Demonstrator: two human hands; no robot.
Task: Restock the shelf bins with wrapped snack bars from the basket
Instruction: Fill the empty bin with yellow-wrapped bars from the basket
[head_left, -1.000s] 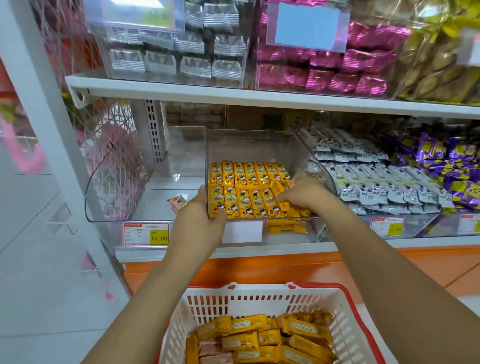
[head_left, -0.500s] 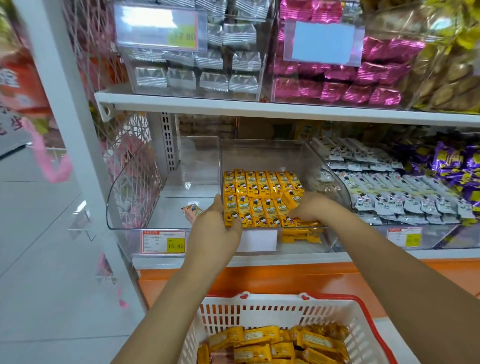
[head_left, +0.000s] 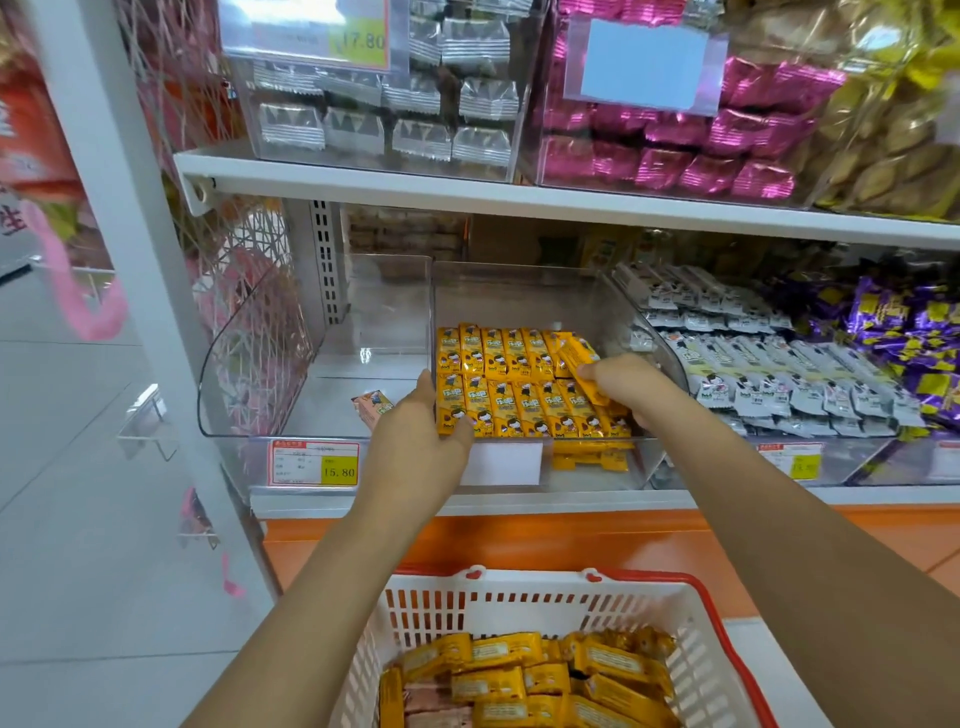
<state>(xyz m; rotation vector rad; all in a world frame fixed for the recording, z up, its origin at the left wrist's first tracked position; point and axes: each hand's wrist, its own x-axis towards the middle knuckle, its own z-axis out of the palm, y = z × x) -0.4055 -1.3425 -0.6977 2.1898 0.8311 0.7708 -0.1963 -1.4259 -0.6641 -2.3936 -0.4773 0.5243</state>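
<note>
On the lower shelf, at the clear plastic shelf bin (head_left: 519, 291): both arms stretched forward. At front-left corner, left hand (head_left: 421, 441), fingers straight along the wall, thumb resting on front row of yellow wrapped snack bars (head_left: 509, 405), gripping nothing. Inside right side, right hand (head_left: 631, 387) curled, pinching one tilted yellow bar (head_left: 574, 358) over back row's right end. Open bin floor behind back row up to rear wall. Below, more yellow bars loose in white plastic basket with red rim (head_left: 519, 603).

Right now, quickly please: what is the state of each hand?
Left hand: open, straight fingers against the clear bin wall.
Right hand: closed on a yellow snack bar.
</note>
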